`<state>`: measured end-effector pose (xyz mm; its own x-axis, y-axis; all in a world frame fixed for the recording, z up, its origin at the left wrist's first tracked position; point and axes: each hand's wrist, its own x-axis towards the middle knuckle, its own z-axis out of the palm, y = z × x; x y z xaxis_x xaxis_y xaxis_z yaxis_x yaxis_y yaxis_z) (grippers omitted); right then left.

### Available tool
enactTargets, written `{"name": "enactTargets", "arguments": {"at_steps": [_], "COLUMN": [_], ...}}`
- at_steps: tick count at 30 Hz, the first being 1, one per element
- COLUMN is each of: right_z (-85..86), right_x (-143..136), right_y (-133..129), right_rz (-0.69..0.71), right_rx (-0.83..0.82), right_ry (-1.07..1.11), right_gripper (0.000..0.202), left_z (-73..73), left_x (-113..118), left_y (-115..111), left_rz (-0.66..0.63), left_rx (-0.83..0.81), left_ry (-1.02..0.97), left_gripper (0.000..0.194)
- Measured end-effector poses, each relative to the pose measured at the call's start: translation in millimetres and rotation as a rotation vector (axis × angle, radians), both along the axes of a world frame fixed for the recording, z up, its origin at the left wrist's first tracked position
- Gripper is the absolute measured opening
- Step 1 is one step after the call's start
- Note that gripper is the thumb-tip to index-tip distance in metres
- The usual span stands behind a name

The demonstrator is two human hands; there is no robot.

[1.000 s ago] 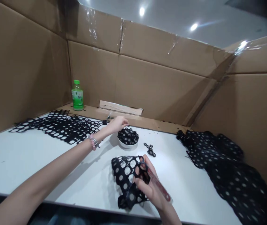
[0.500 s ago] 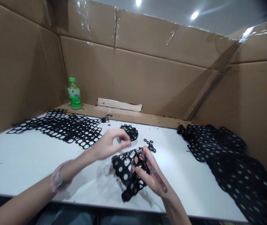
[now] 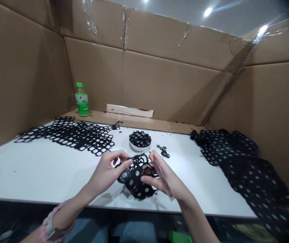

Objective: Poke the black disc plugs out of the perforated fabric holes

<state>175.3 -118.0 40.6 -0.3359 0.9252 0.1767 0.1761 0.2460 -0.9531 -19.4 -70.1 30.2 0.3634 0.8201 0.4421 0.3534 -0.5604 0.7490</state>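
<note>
A piece of black dotted fabric (image 3: 137, 182) with round holes hangs between my hands above the white table. My left hand (image 3: 110, 168) pinches its left upper edge between thumb and fingers. My right hand (image 3: 163, 173) is closed on its right side and also holds a slim reddish tool (image 3: 162, 177) lying along the palm. Just beyond, a white bowl (image 3: 139, 147) is heaped with small black discs (image 3: 139, 138). Several loose black discs (image 3: 163, 151) lie on the table right of the bowl.
Black netting (image 3: 75, 135) with open holes spreads over the table (image 3: 45, 168) at the left. A large dotted black cloth (image 3: 245, 172) covers the right side. A green bottle (image 3: 82, 102) stands at the back left, before cardboard walls (image 3: 164, 87).
My left hand has come down from near the bowl and taken hold of the fabric's left edge. The bowl is now unobstructed. The view has shifted slightly.
</note>
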Motion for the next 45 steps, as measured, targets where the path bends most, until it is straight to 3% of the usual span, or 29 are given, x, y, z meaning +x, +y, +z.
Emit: {"name": "enactTargets", "arguments": {"at_steps": [3, 4, 7, 10, 13, 20, 23, 27, 33, 36, 41, 45], "right_z": [-1.5, -1.4, -1.4, -2.3, -3.5, -6.3, -9.9, -14.7, -24.0, -30.4, -38.9, -40.1], "right_x": [-3, -5, -11, -19, -26, -31, -27, -17, 4, 13, 20, 21], "right_y": [-2, -2, -4, -7, -11, -14, -16, -16, -14, -12, -5, -2], "right_rz": [-0.065, -0.084, -0.123, -0.153, -0.184, -0.297, -0.300, -0.320, -0.353, -0.345, -0.367, -0.332], "right_rx": [0.023, 0.028, 0.083, 0.158, 0.190, 0.211, 0.197, 0.142, 0.178, 0.176, 0.153, 0.119], "right_ry": [0.023, 0.017, -0.022, -0.020, 0.008, -0.020, -0.007, 0.024, 0.050, 0.010, -0.005, 0.016], "right_gripper": [0.035, 0.034, 0.032, 0.032, 0.029, 0.030, 0.028, 0.022, 0.024, 0.024, 0.022, 0.023], "left_z": [-2.9, -3.7, -4.4, -3.6, -4.2, -10.1, -8.1, 1.8, 21.8, 17.3, 2.7, 8.8], "left_x": [-4, -5, -5, -2, 2, 14, 15, 6, -6, 5, 35, 55], "left_y": [-4, -7, -19, -28, -31, -34, -29, -7, 56, 84, 120, 147], "left_rz": [0.088, 0.120, 0.042, -0.126, -0.152, -0.122, -0.092, -0.050, 0.201, 0.131, 0.089, 0.103], "left_rx": [0.186, 0.285, 0.444, 0.276, 0.144, 0.264, 0.200, 0.088, 0.265, 0.387, 0.410, 0.424], "left_ry": [0.024, 0.016, 0.015, 0.014, -0.002, 0.214, 0.153, 0.032, 0.028, 0.179, 0.299, 0.381], "left_gripper": [0.007, 0.011, 0.020, 0.008, 0.005, 0.022, 0.022, 0.024, 0.023, 0.023, 0.024, 0.026]}}
